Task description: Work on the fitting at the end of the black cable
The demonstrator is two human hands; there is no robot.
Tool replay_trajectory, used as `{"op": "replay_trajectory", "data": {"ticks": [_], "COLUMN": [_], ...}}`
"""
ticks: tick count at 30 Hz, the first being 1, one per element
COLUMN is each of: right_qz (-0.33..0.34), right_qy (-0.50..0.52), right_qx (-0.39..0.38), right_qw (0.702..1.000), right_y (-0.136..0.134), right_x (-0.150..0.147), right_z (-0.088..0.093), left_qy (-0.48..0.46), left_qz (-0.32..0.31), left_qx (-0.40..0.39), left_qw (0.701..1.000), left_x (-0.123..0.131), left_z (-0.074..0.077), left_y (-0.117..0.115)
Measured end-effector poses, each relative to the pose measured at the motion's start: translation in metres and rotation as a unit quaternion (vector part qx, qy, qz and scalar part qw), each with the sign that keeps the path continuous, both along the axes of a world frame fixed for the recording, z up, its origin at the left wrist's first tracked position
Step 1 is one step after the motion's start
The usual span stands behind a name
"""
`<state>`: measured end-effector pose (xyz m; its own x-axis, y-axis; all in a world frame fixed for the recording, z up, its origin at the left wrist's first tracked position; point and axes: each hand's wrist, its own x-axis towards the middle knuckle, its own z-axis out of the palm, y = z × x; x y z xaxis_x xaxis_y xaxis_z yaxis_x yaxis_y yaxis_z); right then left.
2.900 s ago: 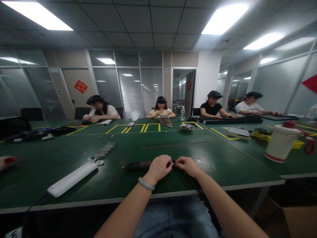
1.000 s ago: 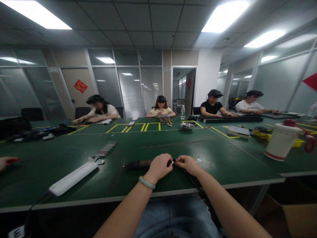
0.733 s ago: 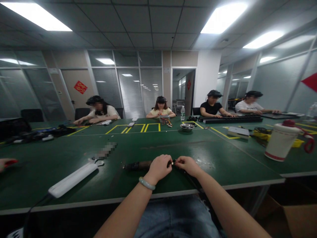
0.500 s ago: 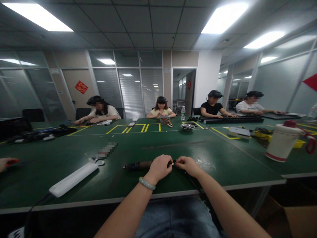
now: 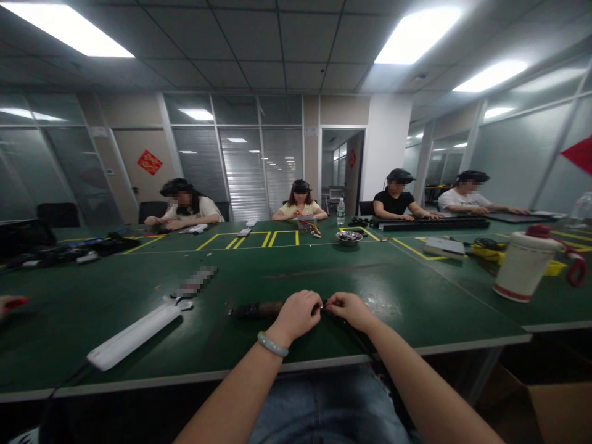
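Note:
A dark, roughly cylindrical tool (image 5: 263, 309), brown in the middle with black at its left end, lies along the green table in front of me. My left hand (image 5: 298, 316), with a pale bangle at the wrist, is closed over its right end. Close beside it, my right hand (image 5: 349, 309) pinches a small dark piece at that end. A thin black cable (image 5: 358, 338) runs down from there toward the table edge. The fingers mostly hide the tiny parts between the hands, where a small bright spot shows.
A white power strip (image 5: 134, 336) lies to the left on the green table (image 5: 222, 364). At right stands a cream-and-red jug (image 5: 527, 262). Farther back are a metal bowl (image 5: 349, 238) and a water bottle (image 5: 341, 211). Several people sit across; another person's hand (image 5: 9, 305) shows at far left.
Both hands stay in nearly the same place and keep their grip. The bright metal spot between them shows less now. The hand at far left has drawn slightly out of view.

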<state>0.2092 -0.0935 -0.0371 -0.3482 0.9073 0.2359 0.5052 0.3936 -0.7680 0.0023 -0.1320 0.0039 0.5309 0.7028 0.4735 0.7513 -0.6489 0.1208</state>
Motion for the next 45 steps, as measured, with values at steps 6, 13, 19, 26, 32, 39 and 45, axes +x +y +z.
{"op": "replay_trajectory", "data": {"ticks": [6,13,19,26,32,39,45], "right_qz": [-0.003,-0.002,-0.014,-0.015,-0.013,-0.013,-0.011], "right_qy": [-0.003,-0.012,-0.018,-0.022,-0.01,-0.008,-0.013], "right_qx": [0.002,-0.01,-0.014,-0.017,-0.017,-0.012,-0.007], "right_qw": [1.0,1.0,1.0,1.0,1.0,1.0,1.0], "right_y": [-0.0002,0.0003,-0.0021,-0.0028,-0.0036,0.0001,-0.0026], "right_x": [-0.0002,-0.0004,-0.0014,-0.0021,-0.0021,-0.0006,-0.0013], "right_z": [-0.0004,0.0004,0.0043,0.0053,0.0057,0.0006,0.0034], "left_qy": [0.006,0.012,-0.002,0.003,0.001,0.004,0.003], "left_qz": [0.001,0.01,0.007,0.011,0.013,0.014,0.02], "left_qx": [0.003,0.001,0.003,-0.008,-0.001,0.01,0.004], "left_qw": [1.0,1.0,1.0,1.0,1.0,1.0,1.0], "left_x": [0.001,0.0036,0.0028,0.0028,0.0026,0.0028,0.0034], "left_z": [-0.0001,-0.0002,-0.0003,0.0014,-0.0014,-0.0009,-0.0005], "left_y": [-0.0007,-0.0019,-0.002,-0.0023,-0.0003,-0.0005,-0.0008]}}
